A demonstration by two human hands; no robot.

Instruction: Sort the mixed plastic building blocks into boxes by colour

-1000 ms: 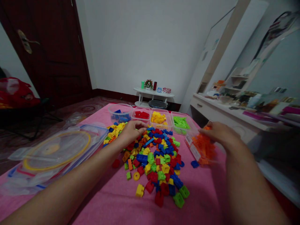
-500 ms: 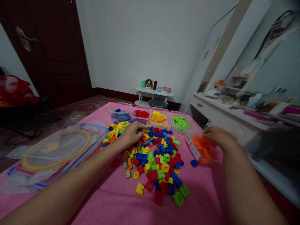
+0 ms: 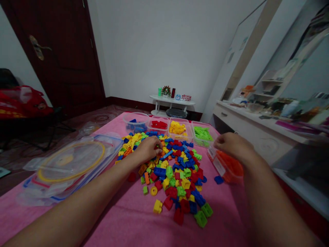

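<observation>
A heap of mixed red, blue, yellow, green and orange toy bricks lies on a pink cloth. My left hand rests at the upper left part of the heap, its fingers curled together over bricks; whatever is between the fingertips is hidden. At the right, my right hand hovers over the near rim of a clear tub of orange bricks, fingers bent loosely and a little apart, with no brick seen in them. A loose blue piece lies beside that tub.
Along the far edge stand clear tubs of blue bricks, red bricks, yellow bricks and green bricks. Stacked clear lids lie at the left. A white dresser stands along the right side.
My right hand has shifted left across the orange tub, toward the heap. My left hand stays at the heap with its fingers curled. The view has turned slightly left.
</observation>
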